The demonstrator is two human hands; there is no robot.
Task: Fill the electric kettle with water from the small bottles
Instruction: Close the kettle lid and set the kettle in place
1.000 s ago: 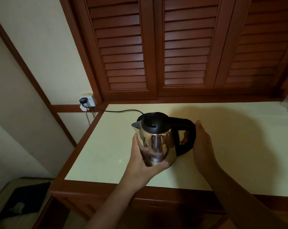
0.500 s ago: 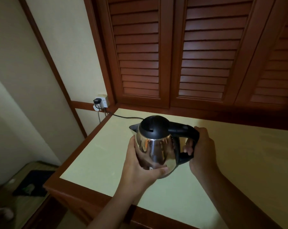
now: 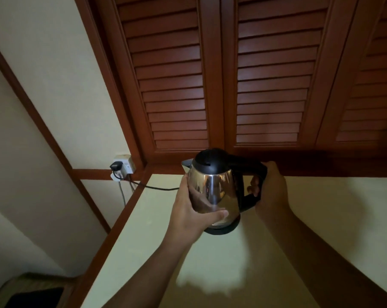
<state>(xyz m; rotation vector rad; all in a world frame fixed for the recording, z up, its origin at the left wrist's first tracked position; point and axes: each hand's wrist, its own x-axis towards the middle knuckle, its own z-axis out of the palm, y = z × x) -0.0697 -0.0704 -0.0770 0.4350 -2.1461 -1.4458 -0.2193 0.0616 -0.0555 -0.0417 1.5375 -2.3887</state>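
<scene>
right hand (image 3: 271,192) fingers (image 3: 253,188) now curled round kettle (image 3: 214,187) handle | left hand (image 3: 188,216) clasps body — cord (image 3: 157,187) behind

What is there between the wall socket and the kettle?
In the head view, only a black cord runs from the wall socket across the counter toward the kettle, passing behind the left hand.

I have the electric kettle (image 3: 214,190) toward the back left of the table (image 3: 310,218), base (image 3: 224,230) under it, my left hand (image 3: 192,216) on its left side, my right hand (image 3: 271,192) on the handle (image 3: 252,172) at its right. Louvred doors (image 3: 210,85) stand behind; a cord (image 3: 157,187) runs left to the wall socket (image 3: 124,167).
</scene>
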